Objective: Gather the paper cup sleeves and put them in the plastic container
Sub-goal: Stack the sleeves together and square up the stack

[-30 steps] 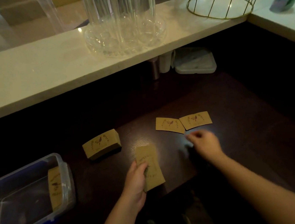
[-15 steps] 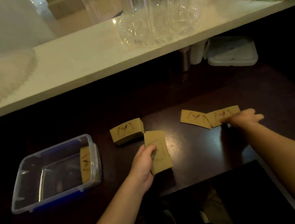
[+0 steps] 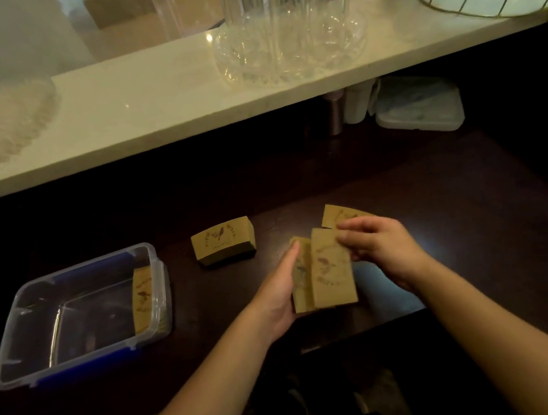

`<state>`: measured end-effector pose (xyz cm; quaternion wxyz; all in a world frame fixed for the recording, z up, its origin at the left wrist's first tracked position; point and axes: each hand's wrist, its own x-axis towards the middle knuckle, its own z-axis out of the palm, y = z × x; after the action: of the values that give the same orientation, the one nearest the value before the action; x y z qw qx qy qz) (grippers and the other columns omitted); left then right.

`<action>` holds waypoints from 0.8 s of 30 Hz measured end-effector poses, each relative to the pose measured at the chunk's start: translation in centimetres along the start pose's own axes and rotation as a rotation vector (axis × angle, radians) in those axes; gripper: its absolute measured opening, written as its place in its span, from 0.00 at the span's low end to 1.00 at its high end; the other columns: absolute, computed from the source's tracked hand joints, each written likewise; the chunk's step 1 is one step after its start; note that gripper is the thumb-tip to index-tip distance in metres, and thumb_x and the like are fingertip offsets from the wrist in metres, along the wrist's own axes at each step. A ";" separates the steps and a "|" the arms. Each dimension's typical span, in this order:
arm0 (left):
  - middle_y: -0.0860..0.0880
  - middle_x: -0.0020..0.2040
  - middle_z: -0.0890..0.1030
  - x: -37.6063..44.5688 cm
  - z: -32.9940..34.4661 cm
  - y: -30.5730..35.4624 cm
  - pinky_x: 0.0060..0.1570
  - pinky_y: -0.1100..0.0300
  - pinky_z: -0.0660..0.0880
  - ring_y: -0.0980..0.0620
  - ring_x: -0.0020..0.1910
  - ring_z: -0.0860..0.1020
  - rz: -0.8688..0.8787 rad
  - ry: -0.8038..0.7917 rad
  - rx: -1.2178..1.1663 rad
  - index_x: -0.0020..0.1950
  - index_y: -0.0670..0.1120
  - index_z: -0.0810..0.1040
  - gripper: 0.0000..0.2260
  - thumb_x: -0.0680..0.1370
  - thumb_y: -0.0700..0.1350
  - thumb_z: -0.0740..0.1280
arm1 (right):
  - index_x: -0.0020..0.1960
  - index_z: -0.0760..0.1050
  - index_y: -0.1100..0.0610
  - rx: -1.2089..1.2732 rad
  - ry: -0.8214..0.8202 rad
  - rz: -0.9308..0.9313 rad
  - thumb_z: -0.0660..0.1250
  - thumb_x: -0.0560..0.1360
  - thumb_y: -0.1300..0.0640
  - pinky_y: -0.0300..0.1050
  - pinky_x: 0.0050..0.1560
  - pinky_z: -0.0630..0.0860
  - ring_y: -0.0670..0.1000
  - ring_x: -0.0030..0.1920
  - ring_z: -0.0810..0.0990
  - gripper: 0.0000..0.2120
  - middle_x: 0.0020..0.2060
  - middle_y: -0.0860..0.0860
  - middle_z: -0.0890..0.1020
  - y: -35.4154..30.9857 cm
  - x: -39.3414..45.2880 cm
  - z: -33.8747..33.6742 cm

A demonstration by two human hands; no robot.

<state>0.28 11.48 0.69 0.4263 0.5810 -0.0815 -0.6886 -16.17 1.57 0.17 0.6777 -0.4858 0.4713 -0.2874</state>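
On the counter (image 3: 440, 221), the container (image 3: 13, 373) sits left, a sleeve stack (image 3: 223, 241) centre, seemingly one loose sleeve (image 3: 330, 216) right.

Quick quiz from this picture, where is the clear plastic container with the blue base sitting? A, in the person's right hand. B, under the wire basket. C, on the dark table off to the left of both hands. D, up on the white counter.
C: the plastic container rests on the dark table, left of the left hand and right hand.
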 end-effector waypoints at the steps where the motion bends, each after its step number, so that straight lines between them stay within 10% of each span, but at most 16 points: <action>1: 0.43 0.57 0.84 -0.1 0.1 -0.2 0.57 0.44 0.77 0.43 0.56 0.81 0.002 -0.017 0.009 0.61 0.51 0.79 0.20 0.77 0.61 0.61 | 0.48 0.81 0.55 -0.088 -0.027 -0.017 0.73 0.71 0.62 0.41 0.36 0.79 0.49 0.37 0.83 0.07 0.38 0.51 0.85 0.0 0.0 0.7; 6: 0.40 0.58 0.82 -0.4 -0.5 -1.1 0.53 0.44 0.79 0.41 0.55 0.81 0.056 -0.034 0.013 0.64 0.49 0.75 0.14 0.79 0.41 0.65 | 0.45 0.79 0.49 -0.247 -0.077 -0.084 0.73 0.72 0.58 0.37 0.31 0.76 0.42 0.30 0.80 0.05 0.35 0.49 0.81 0.8 0.5 2.7; 9: 0.39 0.55 0.83 -0.8 -1.6 -1.4 0.48 0.47 0.80 0.41 0.52 0.82 0.061 -0.005 -0.023 0.60 0.49 0.76 0.11 0.79 0.40 0.64 | 0.43 0.81 0.49 -0.376 0.164 -0.125 0.70 0.74 0.54 0.32 0.29 0.73 0.43 0.33 0.80 0.01 0.40 0.50 0.84 1.3 2.2 1.4; 13: 0.39 0.54 0.83 -1.4 -3.1 -1.8 0.46 0.47 0.79 0.40 0.54 0.81 0.099 0.051 -0.035 0.62 0.48 0.76 0.12 0.78 0.41 0.65 | 0.68 0.71 0.57 -1.051 0.333 0.029 0.63 0.76 0.44 0.51 0.60 0.70 0.63 0.63 0.69 0.25 0.65 0.63 0.70 2.3 5.3 -2.8; 17: 0.40 0.49 0.86 -1.7 -4.2 -2.0 0.42 0.49 0.81 0.41 0.50 0.83 0.089 0.053 -0.122 0.62 0.46 0.76 0.13 0.78 0.45 0.64 | 0.71 0.63 0.57 -1.273 0.217 0.151 0.62 0.73 0.35 0.60 0.61 0.68 0.65 0.65 0.63 0.35 0.68 0.63 0.64 3.3 6.2 -5.0; 21: 0.41 0.50 0.86 -1.8 -4.7 -1.8 0.43 0.49 0.81 0.42 0.50 0.84 0.055 0.045 -0.185 0.56 0.47 0.82 0.17 0.79 0.55 0.60 | 0.64 0.71 0.58 -0.970 0.254 0.033 0.70 0.73 0.52 0.58 0.59 0.71 0.62 0.59 0.72 0.23 0.60 0.63 0.75 3.1 6.1 -5.2; 24: 0.41 0.55 0.85 -1.6 -4.5 -1.4 0.50 0.47 0.79 0.40 0.57 0.80 0.064 0.041 -0.157 0.54 0.52 0.84 0.21 0.78 0.62 0.57 | 0.58 0.76 0.60 -0.197 0.227 0.070 0.65 0.76 0.66 0.54 0.49 0.79 0.57 0.47 0.79 0.12 0.55 0.65 0.80 0.9 4.8 -4.9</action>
<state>3.42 15.21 -0.40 0.4939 0.5566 -0.0369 -0.6670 -18.81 -4.09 -2.82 0.5788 -0.4976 0.5874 -0.2692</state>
